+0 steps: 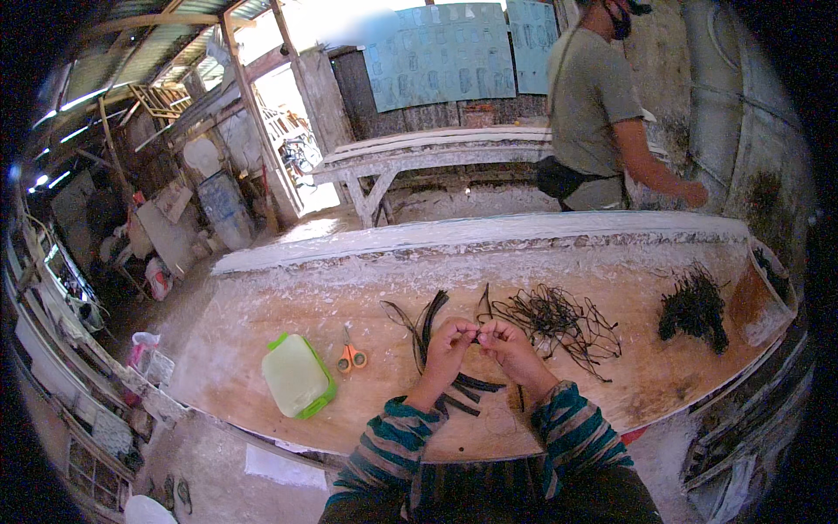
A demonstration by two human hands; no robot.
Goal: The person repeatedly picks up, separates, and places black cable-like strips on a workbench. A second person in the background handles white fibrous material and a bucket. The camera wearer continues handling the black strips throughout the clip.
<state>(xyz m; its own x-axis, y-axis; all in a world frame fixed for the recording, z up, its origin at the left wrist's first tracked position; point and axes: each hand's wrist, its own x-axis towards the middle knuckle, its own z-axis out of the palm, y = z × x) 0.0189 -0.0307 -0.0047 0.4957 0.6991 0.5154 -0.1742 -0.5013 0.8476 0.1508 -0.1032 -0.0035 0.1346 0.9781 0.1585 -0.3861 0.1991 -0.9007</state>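
Over the middle of the wooden worktable [236, 332], my left hand [447, 351] and my right hand [513, 351] meet with fingertips pinched together. Between them is a thin black cord [485, 301], one part of which sticks up beyond the fingers. The exact point of grip is too small to make out. Flat black strips [478, 382] lie under and beside my left hand, with more strands reaching farther back. A loose tangle of knotted black cords [559, 320] spreads just right of my right hand. Orange-handled scissors [352, 358] rest to the left, blades pointing away.
A translucent container with green edges [298, 375] sits left of the scissors. Farther right are a dense black bundle [694, 310] and a pale bucket lying on its side [768, 293]. A white-crusted ledge [489, 231] runs along the far edge. Beyond it, a person [594, 109] stands by another bench [436, 153].
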